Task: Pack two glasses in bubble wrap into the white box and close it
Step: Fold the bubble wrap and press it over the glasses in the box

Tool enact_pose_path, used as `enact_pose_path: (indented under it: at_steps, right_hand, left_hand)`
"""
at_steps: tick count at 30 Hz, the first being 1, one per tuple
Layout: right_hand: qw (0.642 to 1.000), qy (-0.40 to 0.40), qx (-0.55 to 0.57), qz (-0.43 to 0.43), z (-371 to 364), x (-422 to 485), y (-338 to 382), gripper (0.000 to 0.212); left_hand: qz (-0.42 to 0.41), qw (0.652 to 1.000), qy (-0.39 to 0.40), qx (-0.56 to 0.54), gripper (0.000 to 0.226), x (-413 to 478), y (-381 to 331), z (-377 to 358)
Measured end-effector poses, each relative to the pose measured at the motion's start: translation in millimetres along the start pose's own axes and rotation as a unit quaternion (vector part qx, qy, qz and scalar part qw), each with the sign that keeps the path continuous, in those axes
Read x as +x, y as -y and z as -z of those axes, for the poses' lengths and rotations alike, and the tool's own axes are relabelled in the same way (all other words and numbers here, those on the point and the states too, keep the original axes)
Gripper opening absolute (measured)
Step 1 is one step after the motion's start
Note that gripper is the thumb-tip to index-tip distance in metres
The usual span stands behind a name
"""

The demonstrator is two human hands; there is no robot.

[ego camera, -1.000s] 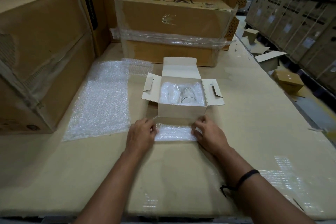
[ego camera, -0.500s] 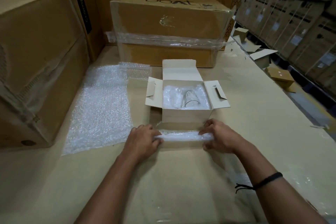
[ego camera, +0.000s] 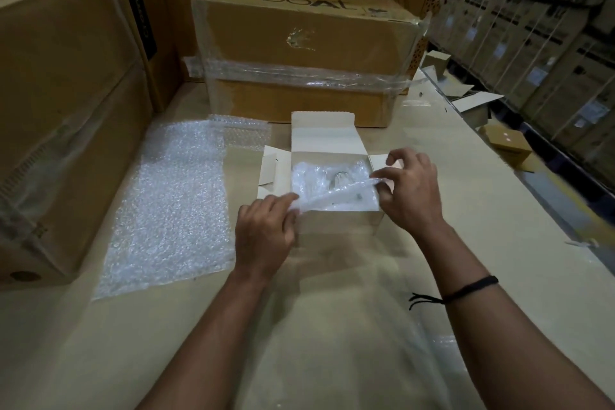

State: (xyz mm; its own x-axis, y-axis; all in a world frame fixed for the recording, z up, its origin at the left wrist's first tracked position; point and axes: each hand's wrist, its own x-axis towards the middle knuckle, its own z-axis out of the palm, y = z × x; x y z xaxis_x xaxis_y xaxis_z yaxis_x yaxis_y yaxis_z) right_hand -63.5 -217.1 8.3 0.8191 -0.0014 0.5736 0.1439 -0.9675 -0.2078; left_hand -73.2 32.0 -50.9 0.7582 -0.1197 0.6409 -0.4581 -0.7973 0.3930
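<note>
The white box (ego camera: 339, 221) stands open in the middle of the cardboard work surface, its lid flap upright at the back and its side flaps spread. Inside lie glasses wrapped in bubble wrap (ego camera: 327, 176); one glass rim shows through. A small strip of bubble wrap (ego camera: 336, 193) stretches across the box's front opening. My left hand (ego camera: 264, 233) pinches its left end at the box's front left corner. My right hand (ego camera: 407, 188) pinches its right end above the right side flap.
A large sheet of bubble wrap (ego camera: 169, 206) lies flat to the left of the box. Big taped cartons stand behind (ego camera: 299, 53) and at the left (ego camera: 63, 103). Small boxes (ego camera: 506, 143) lie off the right edge, beyond which stacked cartons line an aisle.
Both hands have lifted the small bubble wrap strip off the surface in front of the box and carried it up over the box's opening.
</note>
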Motion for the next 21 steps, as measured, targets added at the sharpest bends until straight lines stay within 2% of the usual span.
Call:
enact_pose_path:
  at_steps: [4,7,9,12,17,21]
  right_hand:
    - [0.997,0.076,0.015,0.025,-10.0,4.8,3.0,0.018]
    - [0.991,0.123,0.033,0.037,-16.9,-3.7,14.6,0.036]
    - [0.988,0.141,0.038,0.043,-19.4,-7.4,23.8,0.047]
    - [0.986,0.151,0.045,0.055,-23.7,-9.7,31.9,0.048]
    - [0.976,0.211,0.042,0.036,-34.5,-5.9,44.9,0.036]
    - [0.965,0.256,0.024,0.057,-48.5,-1.4,52.0,0.021]
  left_hand:
    - [0.084,0.996,-0.024,0.021,0.016,50.1,5.7,-8.3]
    - [0.095,0.994,0.006,0.053,0.016,88.4,15.3,-17.0]
    - [0.078,0.994,0.035,0.072,0.016,112.2,17.4,-26.0]
    - [0.036,0.994,0.070,0.073,0.017,140.6,13.0,-43.0]
    - [-0.016,0.987,0.154,0.050,0.024,161.8,-1.9,-75.9]
    - [-0.070,0.973,0.206,0.074,0.029,166.1,-0.6,-95.0]
